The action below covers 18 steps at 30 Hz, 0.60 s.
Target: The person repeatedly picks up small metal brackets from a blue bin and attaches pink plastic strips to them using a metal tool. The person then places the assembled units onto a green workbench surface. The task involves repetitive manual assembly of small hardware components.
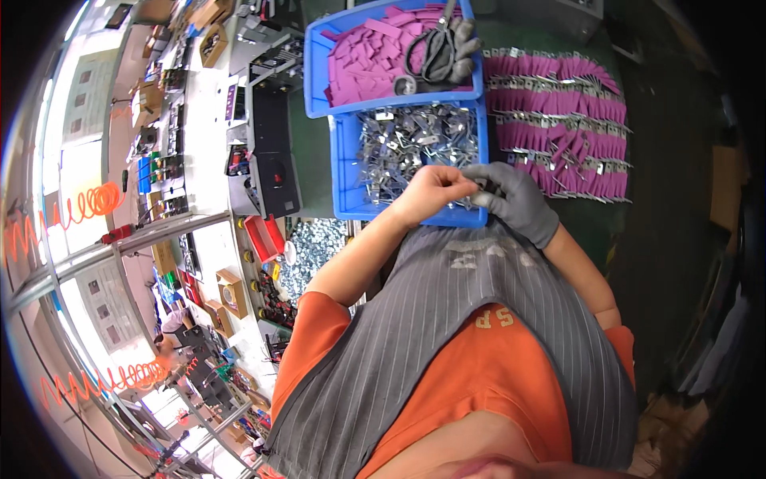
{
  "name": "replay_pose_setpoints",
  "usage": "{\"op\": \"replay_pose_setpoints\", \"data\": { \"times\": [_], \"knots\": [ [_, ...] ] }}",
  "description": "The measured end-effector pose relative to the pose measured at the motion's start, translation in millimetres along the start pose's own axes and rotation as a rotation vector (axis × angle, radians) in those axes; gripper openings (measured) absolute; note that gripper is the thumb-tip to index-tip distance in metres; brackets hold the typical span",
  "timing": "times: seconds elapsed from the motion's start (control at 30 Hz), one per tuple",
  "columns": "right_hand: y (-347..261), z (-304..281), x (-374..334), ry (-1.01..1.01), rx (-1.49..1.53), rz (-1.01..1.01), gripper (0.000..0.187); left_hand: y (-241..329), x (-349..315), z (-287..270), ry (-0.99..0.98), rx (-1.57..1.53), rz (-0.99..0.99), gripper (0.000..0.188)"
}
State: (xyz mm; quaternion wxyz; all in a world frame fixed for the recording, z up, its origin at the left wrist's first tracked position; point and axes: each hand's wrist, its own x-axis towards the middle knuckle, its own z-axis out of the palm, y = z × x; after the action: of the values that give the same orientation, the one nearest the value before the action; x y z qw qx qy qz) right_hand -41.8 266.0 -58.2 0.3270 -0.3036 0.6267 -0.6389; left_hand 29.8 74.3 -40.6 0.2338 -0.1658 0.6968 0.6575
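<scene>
My bare left hand (432,193) is closed, its thumb and fingers pinched together over the near right part of a blue bin (345,172). My right hand (519,201) wears a grey glove and bends its fingers toward the left fingertips, which they meet at the bin's right side. Whatever lies between the fingers is too small and covered to make out. Loose bent metal brackets (407,144) fill this bin. Behind it, a second blue bin (317,76) holds magenta strips (367,56), scissors (439,40) with dark handles and a grey glove (463,52).
Several rows of magenta strips with metal brackets (558,132) lie right of the bins on the dark green table. On the left are a dark grey machine (275,152), a red tray (262,239) and a pile of small shiny metal parts (315,247). Orange coiled hoses (104,198) hang farther left.
</scene>
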Motion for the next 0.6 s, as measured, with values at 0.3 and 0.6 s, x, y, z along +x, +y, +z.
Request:
{"op": "replay_pose_setpoints", "data": {
  "times": [0.3, 0.6],
  "knots": [
    [11.0, -5.0, -21.9, 0.014, 0.122, 0.219, 0.026, 57.0, 26.4, -133.0, 0.860, 0.931, 0.393, 0.017],
    [12.1, -0.2, -24.3, -0.007, 0.096, 0.199, 0.026, 53.6, 102.2, -210.6, 0.880, 1.509, -0.151, 0.024]
  ]
}}
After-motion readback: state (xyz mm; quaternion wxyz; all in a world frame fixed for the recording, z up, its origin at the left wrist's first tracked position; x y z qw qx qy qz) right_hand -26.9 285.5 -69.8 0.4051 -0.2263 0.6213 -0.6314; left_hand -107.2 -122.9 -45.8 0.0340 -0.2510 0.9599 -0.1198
